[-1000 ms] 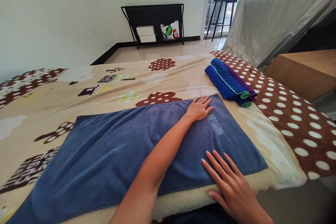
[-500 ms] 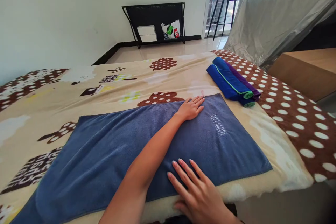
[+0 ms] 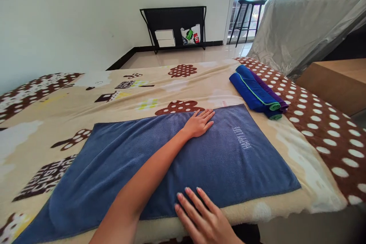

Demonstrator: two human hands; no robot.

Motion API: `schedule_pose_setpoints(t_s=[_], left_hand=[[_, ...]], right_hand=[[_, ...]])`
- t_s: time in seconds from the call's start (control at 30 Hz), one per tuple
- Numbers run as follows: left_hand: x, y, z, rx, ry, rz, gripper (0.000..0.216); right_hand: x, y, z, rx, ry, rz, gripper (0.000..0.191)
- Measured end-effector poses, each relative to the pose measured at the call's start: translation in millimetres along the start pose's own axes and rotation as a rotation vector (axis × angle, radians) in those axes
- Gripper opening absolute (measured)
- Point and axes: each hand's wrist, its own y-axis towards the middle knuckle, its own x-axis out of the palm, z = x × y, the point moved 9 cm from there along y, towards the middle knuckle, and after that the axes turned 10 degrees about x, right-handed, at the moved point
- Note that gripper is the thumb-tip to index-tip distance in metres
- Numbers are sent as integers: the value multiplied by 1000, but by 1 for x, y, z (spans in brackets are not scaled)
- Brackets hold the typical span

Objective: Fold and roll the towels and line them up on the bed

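Observation:
A large slate-blue towel with pale lettering near its right end lies spread flat on a patterned blanket covering a bed. My left hand rests palm down on the towel's far edge, fingers stretched out. Lower down, my right hand lies flat at the towel's near edge, fingers apart. Neither hand holds anything.
Two rolled towels, bright blue and purple, sit on the blanket at the right. A plastic-covered piece of furniture and a wooden surface stand further right. A black rack and a stool stand by the far wall.
Both hands have slid leftward across the towel, the right hand moving from the right end toward the middle of the near edge. The towel stays flat.

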Motion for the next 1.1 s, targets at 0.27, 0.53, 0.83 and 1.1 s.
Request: schedule_pose_setpoints(t_s=[0.27, 0.53, 0.83, 1.1], left_hand=[[-18, -32, -21, -59, 35, -11, 63], [-10, -86, -61, -166, 45, -44, 62], [-32, -169, -104, -332, 61, -87, 62], [-35, -206, -121, -383, 61, -108, 61]], right_hand=[[17, 34, -4, 43, 165, -210, 53], [36, 12, -58, -66, 110, 75, 31], [48, 45, -60, -74, 137, -207, 70], [75, 69, -95, -37, 275, -269, 60]])
